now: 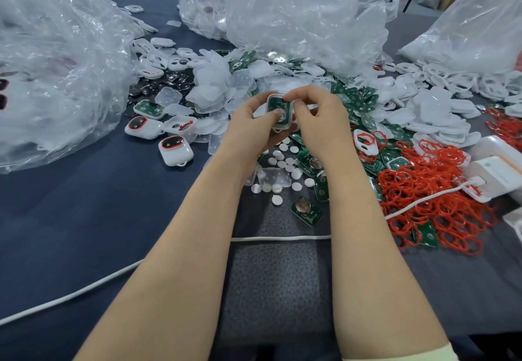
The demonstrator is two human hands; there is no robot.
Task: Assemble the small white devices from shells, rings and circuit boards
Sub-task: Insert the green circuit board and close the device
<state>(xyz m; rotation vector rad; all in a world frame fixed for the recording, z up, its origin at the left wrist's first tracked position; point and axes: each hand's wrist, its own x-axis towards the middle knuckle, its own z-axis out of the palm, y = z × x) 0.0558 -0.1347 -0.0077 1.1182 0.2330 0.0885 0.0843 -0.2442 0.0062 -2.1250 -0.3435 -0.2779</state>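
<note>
On the dark blue counter (84,219), two finished red-ringed white devices (175,150) lie centre-left while, at centre, the left hand (250,126) and right hand (320,124) pinch a white plastic shell (285,126) holding a green circuit board (275,105), heaps of loose red rings (437,191) waiting lower right.

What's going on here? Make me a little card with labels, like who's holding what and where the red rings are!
held: white shell with a green circuit board inside
left hand: grips the shell, thumb on the board
right hand: pinches the shell's top corner
finished devices: two, left of the hands
red rings: heap on the right
white discs: scattered below the hands
</note>
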